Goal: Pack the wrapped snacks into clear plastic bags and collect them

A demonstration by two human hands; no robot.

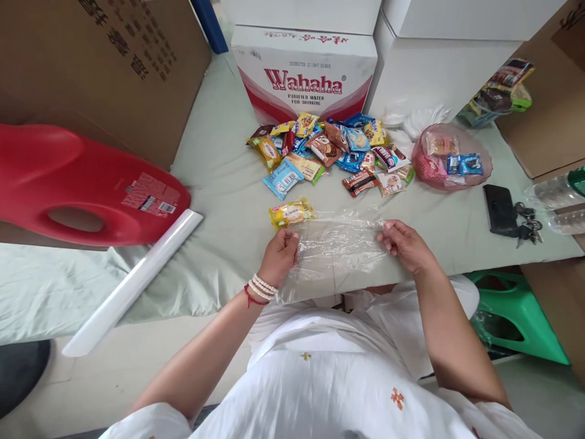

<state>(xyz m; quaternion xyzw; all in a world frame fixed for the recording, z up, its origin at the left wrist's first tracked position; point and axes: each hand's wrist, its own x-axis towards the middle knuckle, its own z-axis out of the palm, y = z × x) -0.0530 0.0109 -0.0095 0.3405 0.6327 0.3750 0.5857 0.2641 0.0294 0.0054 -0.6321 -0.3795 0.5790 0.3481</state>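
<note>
Stretched between my two hands is a clear plastic bag (338,244), crinkled and see-through, held just above the table's front edge. My left hand (282,251), with beaded bracelets at the wrist, pinches its left side. On the right side, the fingers of my right hand (404,242) are closed on it too. Just beyond my left hand lies a yellow wrapped snack (291,213), close to the bag's far edge. Farther back sits a heap of small wrapped snacks (324,146) in many colours.
A pink glass bowl (478,174) holds a few snack packets. Right of it lie a black phone-like case (499,210) and keys (529,225). A Wahaha carton (304,73) stands behind the heap. At left are a red jug (105,161) and a white tube (132,286).
</note>
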